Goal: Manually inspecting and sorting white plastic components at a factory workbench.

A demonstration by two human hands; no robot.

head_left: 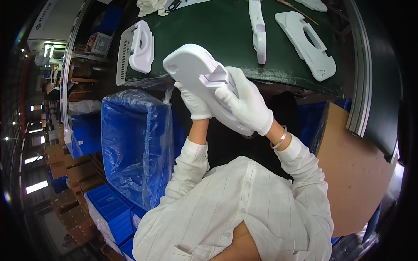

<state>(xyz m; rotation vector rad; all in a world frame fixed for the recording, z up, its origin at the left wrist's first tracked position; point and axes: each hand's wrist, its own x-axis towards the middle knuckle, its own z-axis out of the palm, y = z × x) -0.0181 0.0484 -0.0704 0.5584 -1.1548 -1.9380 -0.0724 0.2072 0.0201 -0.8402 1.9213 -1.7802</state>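
Between my gloved hands is a long white moulded plastic part, tilted, with a rounded far end and a notch in its side. My left hand supports it from the left and underneath, its fingers partly hidden behind the part. From the right, my right hand is closed on it near the notch, thumb across the near face. Similar white plastic parts lie on the green table: one with an oval opening at the left, a narrow one on edge, and another with a slot at the right.
Left of me stands a blue bin lined with clear plastic, with more blue crates behind. A cardboard sheet and a metal rail bound the right side. The dark green table lies ahead; a crumpled cloth is at its far left.
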